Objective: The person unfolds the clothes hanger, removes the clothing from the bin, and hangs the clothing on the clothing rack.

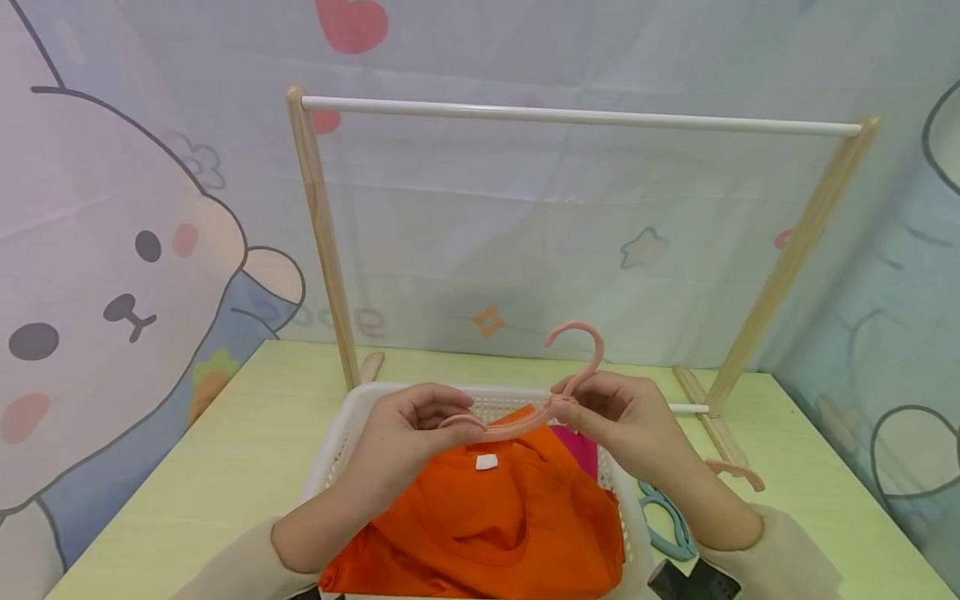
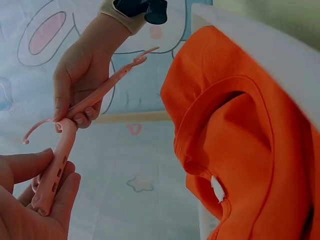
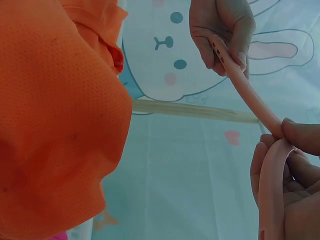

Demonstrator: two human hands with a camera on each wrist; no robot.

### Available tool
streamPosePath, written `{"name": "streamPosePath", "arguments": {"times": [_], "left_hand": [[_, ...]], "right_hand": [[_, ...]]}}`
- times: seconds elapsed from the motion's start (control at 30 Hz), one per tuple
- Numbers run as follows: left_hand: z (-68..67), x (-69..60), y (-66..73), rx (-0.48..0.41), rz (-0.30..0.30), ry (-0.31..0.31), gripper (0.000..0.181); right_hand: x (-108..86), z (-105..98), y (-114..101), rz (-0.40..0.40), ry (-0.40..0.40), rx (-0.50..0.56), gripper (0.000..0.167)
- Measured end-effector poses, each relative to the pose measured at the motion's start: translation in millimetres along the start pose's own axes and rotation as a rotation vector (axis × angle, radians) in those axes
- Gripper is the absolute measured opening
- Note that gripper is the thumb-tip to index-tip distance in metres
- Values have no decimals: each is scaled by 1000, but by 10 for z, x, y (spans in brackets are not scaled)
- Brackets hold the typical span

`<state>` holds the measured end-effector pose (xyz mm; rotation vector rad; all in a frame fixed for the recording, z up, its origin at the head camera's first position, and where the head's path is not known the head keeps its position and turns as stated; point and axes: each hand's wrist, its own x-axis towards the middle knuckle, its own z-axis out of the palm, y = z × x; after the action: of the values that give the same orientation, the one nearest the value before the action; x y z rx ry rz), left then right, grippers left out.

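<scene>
Fingers (image 2: 64, 200) and thumb of the left hand (image 1: 397, 429) are clamped on one arm of a pink hanger (image 1: 517, 430) near its tip, while those of the right hand (image 1: 630, 421) pinch it at the middle, just below the hook. From where I stand, that two-point grip looks meant to keep the hanger level and stop it swivelling; the hook points up, clear of both palms. The hanger is held above a white basket (image 1: 341, 425), touching nothing but the hands as far as I can tell.

Inside the basket an orange garment (image 1: 495, 533) lies bunched, its neckline and white label (image 1: 487, 462) uppermost, handy for finding the collar. Some magenta cloth (image 1: 583, 450) shows beneath it. To the basket's right, on the table (image 1: 195, 467), sit a teal hanger (image 1: 678, 550) and a peach hanger (image 1: 738, 472), probably put there within easy reach. Behind stands a wooden rack (image 1: 322, 225), its white rail bare, before a cartoon backdrop (image 1: 465, 233).
</scene>
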<state>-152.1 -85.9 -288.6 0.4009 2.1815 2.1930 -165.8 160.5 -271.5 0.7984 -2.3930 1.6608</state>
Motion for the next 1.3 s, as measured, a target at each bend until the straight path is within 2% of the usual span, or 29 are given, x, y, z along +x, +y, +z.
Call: {"name": "streamPosePath", "arguments": {"times": [0.2,0.43,0.6,0.87,1.1,1.3], "left_hand": [[-35,7,31,174,37,-102,25],[-22,39,60,411,135,-171,14],[-9,62,87,556,166,-205,8],[16,95,100,714,220,-251,6],[26,109,137,866,287,-286,4],[29,110,163,882,307,-292,5]], "right_hand": [[-6,-9,18,-19,-36,-23,12],[3,-11,42,-76,-73,-55,10],[7,-10,46,-98,-92,-73,10],[17,-4,63,-107,-123,-111,8],[22,33,71,-77,-130,-155,6],[21,37,64,-93,-128,-172,5]]}}
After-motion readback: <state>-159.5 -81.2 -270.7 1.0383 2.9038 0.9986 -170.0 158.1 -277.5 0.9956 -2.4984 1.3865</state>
